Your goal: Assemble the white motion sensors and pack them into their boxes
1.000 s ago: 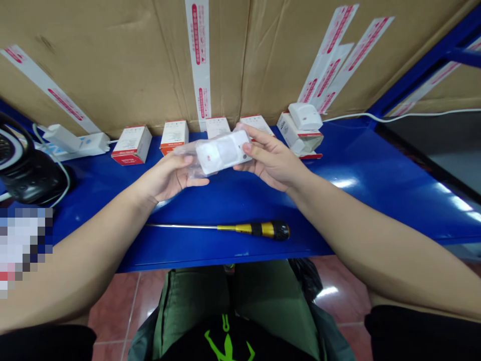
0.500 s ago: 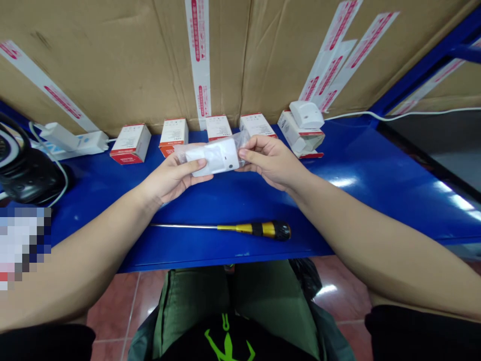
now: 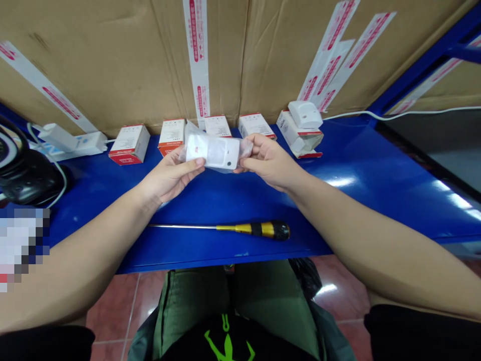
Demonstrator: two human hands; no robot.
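A white plastic detector (image 3: 215, 152) in a clear plastic bag (image 3: 192, 131) is held above the blue shelf, its long side running left to right. My left hand (image 3: 171, 173) grips the left end, thumb on the front and fingers beneath. At the right end my right hand (image 3: 269, 161) pinches the bag between thumb and fingers. A small dark round spot shows near the detector's right end, a red mark near its left. Below the hands, a screwdriver (image 3: 263, 229) with a yellow and black handle lies flat, its shaft tip hidden behind my left forearm.
Several white and red boxes (image 3: 130, 144) stand along the cardboard backing (image 3: 124, 60). An unbagged white detector (image 3: 305, 114) rests on an opened box (image 3: 299, 134) at the right. A power strip (image 3: 88, 143) and a black device (image 3: 28, 173) are at the left. A white cable (image 3: 409, 117) runs right.
The bagged detector has turned from a slight tilt to nearly level, with its front facing me more. My left fingers have shifted on it, and the bag's upper left part now stands up.
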